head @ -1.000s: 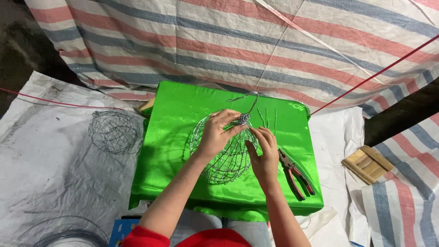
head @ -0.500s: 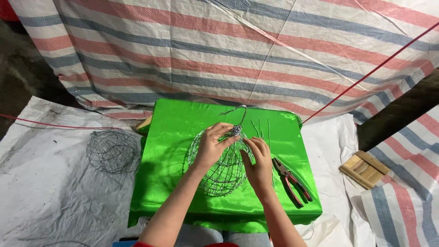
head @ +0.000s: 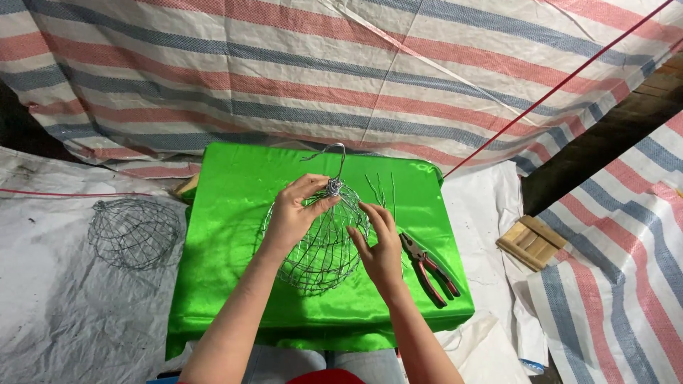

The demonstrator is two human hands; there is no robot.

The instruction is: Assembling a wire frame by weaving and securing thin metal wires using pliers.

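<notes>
The left hand (head: 293, 213) has its grip closed on the wire basket (head: 320, 238), fingers curled over the upper left of the frame with the thumb and fingertips pinched near the twisted knot of wire at the top. The right hand (head: 380, 245) rests against the right flank of the same basket, fingers fairly straight and spread loosely along the wires, a light open grip that touches rather than clamps. The basket is a rounded cage of thin silvery wire, lying on the middle of the surface, which is draped in shiny green cloth (head: 228, 284); a wire hook (head: 334, 153) rises from its knot towards the far edge. Just beyond the right hand a few loose straight wires (head: 380, 188) lie on the cloth. Red-handled pliers (head: 427, 269) lie just beside the right wrist, near the right edge of the cloth. Well apart on the left, a second wire basket (head: 134, 232) sits on white sheeting (head: 57, 320). To the right lies a small wooden block (head: 530, 242). A striped tarpaulin (head: 356, 71) hangs behind, crossed by a red cord (head: 555, 85).
</notes>
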